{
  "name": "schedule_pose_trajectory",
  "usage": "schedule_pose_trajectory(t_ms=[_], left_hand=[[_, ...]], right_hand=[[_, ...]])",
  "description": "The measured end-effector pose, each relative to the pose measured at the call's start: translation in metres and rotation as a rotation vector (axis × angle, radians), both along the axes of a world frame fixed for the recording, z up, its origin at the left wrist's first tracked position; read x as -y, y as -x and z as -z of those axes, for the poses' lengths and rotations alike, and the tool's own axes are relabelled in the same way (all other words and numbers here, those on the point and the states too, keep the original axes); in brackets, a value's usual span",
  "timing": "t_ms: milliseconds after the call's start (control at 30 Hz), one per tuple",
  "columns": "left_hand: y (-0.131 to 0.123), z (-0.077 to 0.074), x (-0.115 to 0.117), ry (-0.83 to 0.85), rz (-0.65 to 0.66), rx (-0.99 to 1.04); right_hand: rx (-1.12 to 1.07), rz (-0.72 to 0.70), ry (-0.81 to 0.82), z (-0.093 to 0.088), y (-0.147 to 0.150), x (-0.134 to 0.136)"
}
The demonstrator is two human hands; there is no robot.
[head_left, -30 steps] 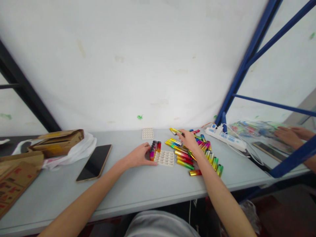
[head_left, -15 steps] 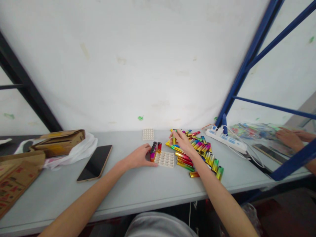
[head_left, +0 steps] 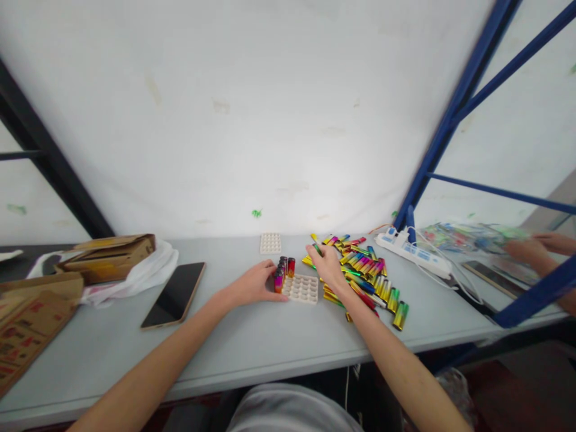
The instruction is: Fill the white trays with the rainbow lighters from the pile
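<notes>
The white holed tray (head_left: 302, 289) lies on the table with several metallic lighters (head_left: 279, 278) upright along its left side. My left hand (head_left: 257, 282) is wrapped round that left end, thumb at the front and fingers behind the lighters. A red lighter (head_left: 291, 266) stands in the back row. To the right, my right hand (head_left: 327, 264) is closed on a lighter (head_left: 317, 249) whose green and dark end sticks out past the fingers. Under and beside my right wrist spreads a loose pile of shiny multicoloured lighters (head_left: 366, 265).
Behind the tray lies a second holed tray (head_left: 270, 243). A phone (head_left: 173, 295), an open cardboard box (head_left: 108, 258) and a plastic bag (head_left: 155, 264) are at left. On the right are a power strip (head_left: 416, 252), a blue frame post (head_left: 434, 138) and another person's hands (head_left: 533, 255).
My right hand has closed round a lighter from the pile and come slightly left and nearer. Some lighters under the wrist have shifted. My left hand stays at the tray.
</notes>
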State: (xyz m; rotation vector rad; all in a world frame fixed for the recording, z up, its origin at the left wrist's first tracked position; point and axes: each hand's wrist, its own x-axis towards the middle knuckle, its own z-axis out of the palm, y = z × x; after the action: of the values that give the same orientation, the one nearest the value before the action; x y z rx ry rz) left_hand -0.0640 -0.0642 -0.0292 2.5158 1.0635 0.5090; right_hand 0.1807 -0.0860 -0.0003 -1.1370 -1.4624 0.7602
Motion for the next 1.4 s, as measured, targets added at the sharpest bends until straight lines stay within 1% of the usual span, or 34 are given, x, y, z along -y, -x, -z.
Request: schedule_pose_trajectory(t_ms=[267,400,600,800,1000,1067,1133,1200,1267,1300,1400], left_hand=[[-0.001,0.000,0.001,-0.013,-0.014,-0.018],[-0.001,-0.002,0.002,-0.014,-0.007,-0.015],[-0.002,-0.002,0.003,-0.033,-0.011,-0.003],[-0.005,-0.001,0.006,-0.070,-0.040,-0.023],[-0.008,-0.001,0.008,-0.084,-0.076,-0.040],[-0.009,0.000,0.007,-0.084,-0.082,-0.034],[-0.008,0.001,0.007,-0.082,-0.082,-0.027],[-0.008,0.002,0.005,-0.080,-0.076,-0.025],[-0.007,0.002,0.005,-0.081,-0.076,-0.026],[-0.007,0.002,0.005,-0.080,-0.075,-0.025],[-0.007,0.002,0.005,-0.068,-0.069,-0.027]], right_hand=[[0.097,-0.223,-0.165,-0.010,-0.013,0.003],[0.121,-0.268,-0.209,-0.011,-0.013,0.003],[0.170,-0.213,-0.215,-0.007,-0.011,0.002],[0.229,-0.103,-0.180,-0.003,-0.008,-0.002],[0.273,0.012,-0.133,0.006,-0.003,-0.002],[0.293,0.005,-0.112,0.008,-0.003,-0.003],[0.347,-0.043,-0.115,0.009,-0.004,-0.003],[0.438,-0.073,-0.185,0.010,-0.005,-0.003],[0.541,-0.060,-0.273,0.009,-0.007,-0.003],[0.584,-0.051,-0.291,0.008,-0.008,-0.003],[0.648,-0.075,-0.240,0.006,-0.012,-0.001]])
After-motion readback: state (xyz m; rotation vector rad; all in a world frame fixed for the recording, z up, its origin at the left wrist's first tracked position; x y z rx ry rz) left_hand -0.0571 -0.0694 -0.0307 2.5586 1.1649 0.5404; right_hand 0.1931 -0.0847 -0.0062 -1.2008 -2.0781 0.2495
